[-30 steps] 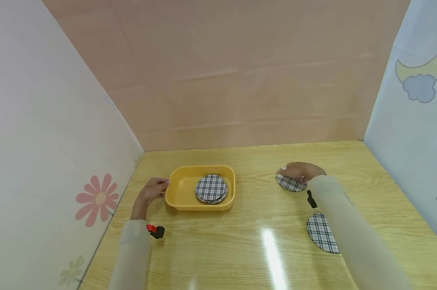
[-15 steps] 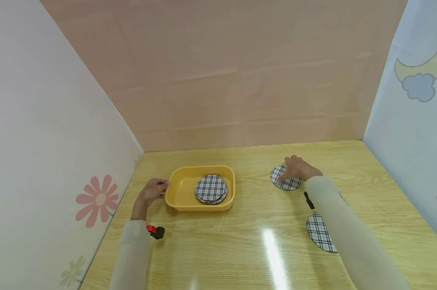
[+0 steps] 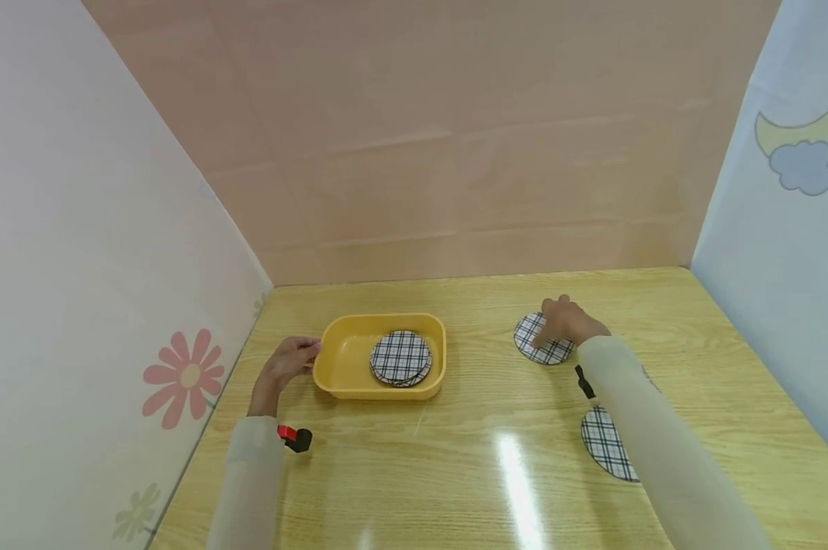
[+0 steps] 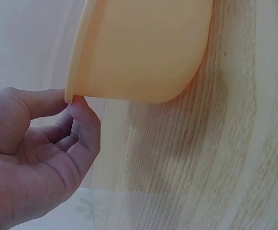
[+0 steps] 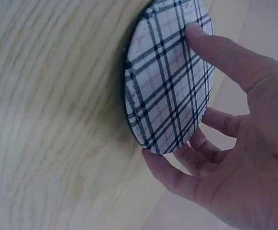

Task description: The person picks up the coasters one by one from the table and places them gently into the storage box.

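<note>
L hand (image 3: 286, 365) sits at the left end of the yellow tray (image 3: 341, 359), thumb and fingers curled round its rim – wrist view shows the rim (image 4: 69, 98) pinched between thumb and fingertips. Tray rests on the bench (image 3: 469, 458), w/ a stack of plaid coasters (image 3: 400, 357) inside, toward its right half.

R hand (image 3: 565, 322) is well to the right of the tray, on a single plaid coaster (image 3: 539, 340) lying on the bench. Wrist view: fingers mostly straight, one fingertip (image 5: 194, 33) pressing the coaster's top face, the others (image 5: 177, 177) reaching under its edge, so that edge looks tipped up off the wood. Not a full grip.

Another plaid coaster (image 3: 603, 447) lies nearer the person, right of the tray, partly hidden by the R sleeve (image 3: 661, 451). Small red-black clip (image 3: 293, 438) on the L sleeve, just near of the tray's left corner.
</note>
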